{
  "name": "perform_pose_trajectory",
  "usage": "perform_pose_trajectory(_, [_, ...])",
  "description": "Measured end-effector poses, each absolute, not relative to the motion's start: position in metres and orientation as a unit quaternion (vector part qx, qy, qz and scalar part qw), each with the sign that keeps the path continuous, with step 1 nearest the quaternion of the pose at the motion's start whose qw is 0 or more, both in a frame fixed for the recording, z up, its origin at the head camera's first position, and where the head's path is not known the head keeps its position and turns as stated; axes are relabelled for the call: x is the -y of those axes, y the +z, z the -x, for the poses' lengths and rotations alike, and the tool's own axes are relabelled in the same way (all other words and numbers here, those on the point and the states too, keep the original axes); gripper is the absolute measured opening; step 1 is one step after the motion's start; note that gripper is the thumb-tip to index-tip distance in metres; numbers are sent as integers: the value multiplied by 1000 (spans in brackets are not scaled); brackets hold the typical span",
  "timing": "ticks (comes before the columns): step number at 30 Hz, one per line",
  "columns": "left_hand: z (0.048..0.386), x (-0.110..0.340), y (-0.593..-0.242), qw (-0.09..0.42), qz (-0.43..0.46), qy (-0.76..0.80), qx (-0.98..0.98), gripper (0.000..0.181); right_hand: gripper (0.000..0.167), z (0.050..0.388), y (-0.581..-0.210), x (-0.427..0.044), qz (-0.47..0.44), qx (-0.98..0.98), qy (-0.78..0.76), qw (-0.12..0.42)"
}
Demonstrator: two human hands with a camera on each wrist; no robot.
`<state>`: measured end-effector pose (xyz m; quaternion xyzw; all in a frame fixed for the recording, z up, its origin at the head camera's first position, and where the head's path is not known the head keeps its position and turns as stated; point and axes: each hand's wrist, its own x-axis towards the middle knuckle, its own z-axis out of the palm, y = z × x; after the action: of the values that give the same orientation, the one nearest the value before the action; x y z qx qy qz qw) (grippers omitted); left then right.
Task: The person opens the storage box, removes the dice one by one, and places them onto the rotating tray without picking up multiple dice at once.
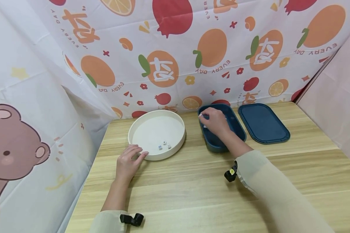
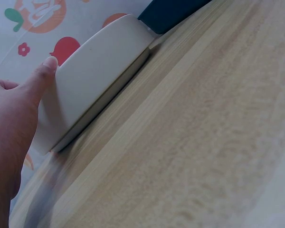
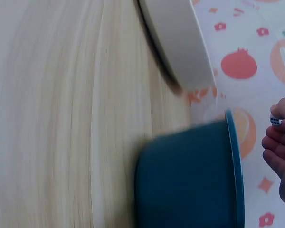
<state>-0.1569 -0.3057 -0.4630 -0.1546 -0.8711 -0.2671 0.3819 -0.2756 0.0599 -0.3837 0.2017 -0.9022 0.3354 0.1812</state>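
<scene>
A white round tray holds three small white dice near its front side. My left hand grips the tray's front-left rim, its thumb along the outer edge and the other fingers over the rim. My right hand is above a dark blue rectangular box, pinching a white die with dark pips between thumb and forefinger. Inside the box another die shows partly below the hand; the right arm hides much of the interior.
A flat dark blue lid lies on the wooden table to the right of the box. Behind them hangs a fruit-printed cloth. A white cloth with a bear print hangs at the left.
</scene>
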Motion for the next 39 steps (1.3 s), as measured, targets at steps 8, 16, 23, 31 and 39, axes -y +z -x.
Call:
perform_pose_trajectory(8, [158, 307, -464, 382, 156, -275, 868, 27, 17, 267, -385, -14, -219, 887, 369, 168])
perform_pose_trajectory(16, [160, 307, -464, 385, 163, -278, 865, 27, 21, 259, -401, 28, -243, 896, 349, 126])
perform_pose_trajectory(23, [159, 308, -462, 374, 159, -278, 870, 28, 20, 254, -418, 50, -267, 906, 311, 102])
perform_pose_trajectory(31, [158, 307, -462, 373, 156, -278, 871, 28, 20, 255, -425, 60, -272, 914, 280, 114])
perform_pose_trajectory(39, [161, 308, -465, 384, 164, -277, 865, 26, 19, 252, -427, 64, -267, 925, 254, 92])
